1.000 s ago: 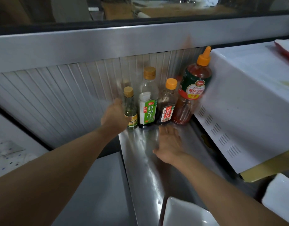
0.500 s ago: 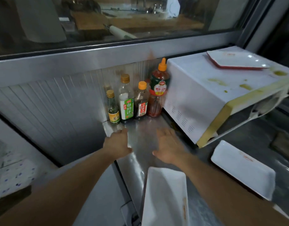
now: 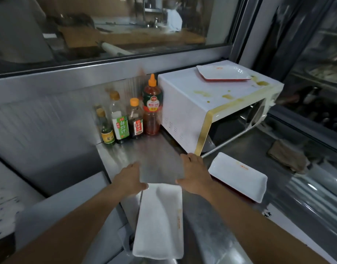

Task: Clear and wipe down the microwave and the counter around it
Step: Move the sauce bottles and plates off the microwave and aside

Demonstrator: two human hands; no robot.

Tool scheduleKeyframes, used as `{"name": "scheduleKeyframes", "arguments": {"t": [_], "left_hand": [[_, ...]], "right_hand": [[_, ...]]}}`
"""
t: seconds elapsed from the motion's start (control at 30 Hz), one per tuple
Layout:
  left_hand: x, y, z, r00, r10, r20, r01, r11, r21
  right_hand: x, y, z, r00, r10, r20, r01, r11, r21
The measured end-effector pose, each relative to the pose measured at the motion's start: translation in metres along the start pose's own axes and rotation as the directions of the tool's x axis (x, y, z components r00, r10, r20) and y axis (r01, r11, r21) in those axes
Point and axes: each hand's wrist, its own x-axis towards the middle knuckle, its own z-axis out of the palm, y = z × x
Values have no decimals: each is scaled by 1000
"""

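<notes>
Three white rectangular plates are in play: one on top of the microwave (image 3: 211, 100), one on the counter (image 3: 160, 153) in front of its open door (image 3: 240, 189), and one lying near the counter's front edge (image 3: 160, 221) just below both hands. Left hand (image 3: 128, 180) and right hand (image 3: 197, 175) are spread open, palms down over the steel, holding nothing, with the left thumb at the near plate's top corner (touching or just above it, can't tell). Four sauce bottles are lined up at the back wall, the tall red squeeze bottle (image 3: 152, 105) right beside the microwave's side. The microwave roof has yellowish spills on it, so wiping hasn't started, I'd say; a brown cloth (image 3: 286, 156) lies off to the right, well apart from the hands. What I'd worry about: that near plate looks close to the counter lip, so a sloppy grab could slide it off. Also the plate up top sits by the spills, and dragging it could smear them, or knock it onto the open door.
</notes>
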Motion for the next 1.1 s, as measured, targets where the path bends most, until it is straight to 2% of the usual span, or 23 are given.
{"name": "scheduleKeyframes", "arguments": {"t": [0.27, 0.47, 0.6, 0.87, 1.1], "left_hand": [[-33, 55, 29, 974, -217, -63, 210, 973, -98], [-58, 117, 52, 948, -295, -122, 280, 951, -127], [-62, 155, 51, 957, -256, -138, 242, 964, -113], [-41, 218, 19, 980, -87, -177, 80, 996, -42], [-28, 257, -30, 953, 114, -282, -131, 990, -44]], "right_hand": [[-6, 73, -12, 989, -138, 51, 136, 990, 40], [-19, 133, -35, 979, -193, 64, 193, 981, 13], [-27, 160, -51, 979, -197, 47, 195, 980, 43], [-30, 189, -95, 986, -158, -49, 160, 986, 38], [-28, 191, -148, 983, -93, -156, 92, 996, -12]]}}
